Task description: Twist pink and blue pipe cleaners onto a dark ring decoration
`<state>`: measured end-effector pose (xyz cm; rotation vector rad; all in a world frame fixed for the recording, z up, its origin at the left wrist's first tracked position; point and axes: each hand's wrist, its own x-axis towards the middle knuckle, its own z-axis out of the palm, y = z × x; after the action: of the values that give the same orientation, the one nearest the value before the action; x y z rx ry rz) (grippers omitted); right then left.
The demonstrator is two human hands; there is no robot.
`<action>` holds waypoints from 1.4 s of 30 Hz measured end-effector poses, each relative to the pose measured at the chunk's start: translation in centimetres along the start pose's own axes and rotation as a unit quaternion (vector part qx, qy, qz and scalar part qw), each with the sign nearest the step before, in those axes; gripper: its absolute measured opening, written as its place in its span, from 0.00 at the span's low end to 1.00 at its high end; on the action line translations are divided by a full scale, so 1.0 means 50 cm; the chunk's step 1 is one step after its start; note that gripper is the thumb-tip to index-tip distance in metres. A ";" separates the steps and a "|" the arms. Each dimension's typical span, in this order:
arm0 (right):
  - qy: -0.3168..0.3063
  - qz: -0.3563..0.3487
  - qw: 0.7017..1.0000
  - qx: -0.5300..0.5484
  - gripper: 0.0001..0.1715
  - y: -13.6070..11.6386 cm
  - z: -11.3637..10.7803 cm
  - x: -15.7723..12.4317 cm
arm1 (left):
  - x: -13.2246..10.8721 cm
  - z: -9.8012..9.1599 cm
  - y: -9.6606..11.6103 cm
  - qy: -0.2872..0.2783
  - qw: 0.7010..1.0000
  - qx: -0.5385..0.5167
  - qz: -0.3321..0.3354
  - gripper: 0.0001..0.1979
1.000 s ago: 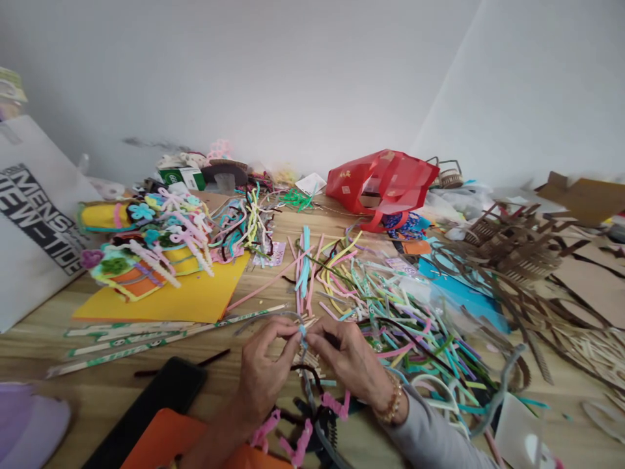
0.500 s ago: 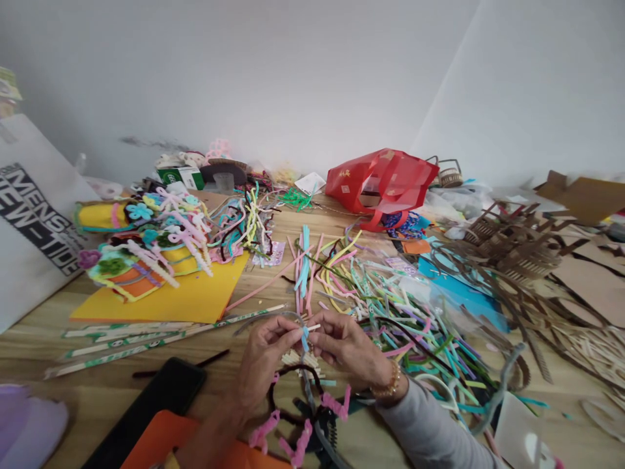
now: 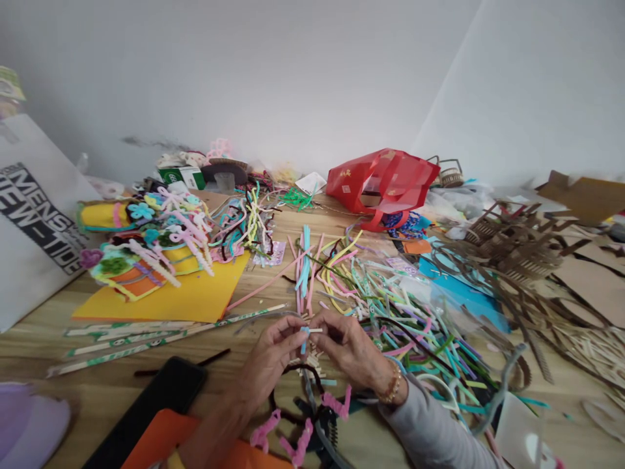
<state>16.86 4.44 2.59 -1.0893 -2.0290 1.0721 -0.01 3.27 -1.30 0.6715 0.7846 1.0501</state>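
Both hands at front centre of the table, pinching a short white stick (image 3: 315,330) with a blue strip (image 3: 303,340) crossing it.

Left to right: yellow card (image 3: 195,296) under pipe-cleaner flowers, well apart. Left hand (image 3: 266,361): thumb and forefinger narrow, shut on the blue strip at the crossing. Strip hangs roughly downward, short tail below the fingers. Stick's long axis near horizontal, free end pointing right, just above the right fingertips (image 3: 326,322), so the right hand is nearer that end. Right hand (image 3: 349,348): fingers curled, narrow, close beside the stick; contact cannot be told. Below both hands: wooden lattice (image 3: 305,361), dark chenille loop (image 3: 288,371). Right of the wrist: beaded bracelet (image 3: 392,384), pipe-cleaner heap (image 3: 405,326).
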 end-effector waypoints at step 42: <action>0.057 -0.048 0.993 -0.097 0.13 -0.027 0.004 -0.009 | -0.026 0.019 0.005 0.056 0.863 0.468 0.183 0.15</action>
<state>16.38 3.53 3.61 -1.1097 -2.1034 0.7601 0.25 2.04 -0.26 1.6522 1.3170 1.0136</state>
